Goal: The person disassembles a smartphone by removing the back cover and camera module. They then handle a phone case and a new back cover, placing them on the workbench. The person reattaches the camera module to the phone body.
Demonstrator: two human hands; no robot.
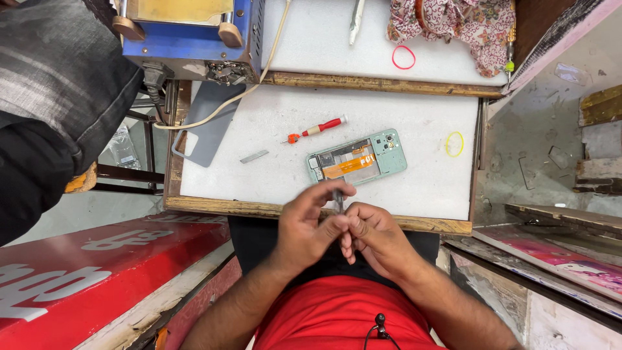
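Tweezers (338, 199) sit pinched between our left hand (310, 227) and right hand (376, 234), fingers curled tight together. We hold them near the opened green phone (357, 159) on the tabletop (272, 129).

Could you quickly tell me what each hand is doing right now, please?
Left hand: closed on the tweezers, fingers pinched.
Right hand: curled, fingertips at the tweezers too; firm grip cannot be told.

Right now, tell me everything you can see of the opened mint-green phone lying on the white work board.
The opened mint-green phone lies flat and slightly tilted on the white work board, back cover off. Its inside shows grey metal shielding, an orange flex ribbon across the middle, and a camera cluster at its right end. Nothing grips it; both hands sit just below it, the left hand and right hand pinching a thin metal tool near its lower edge.
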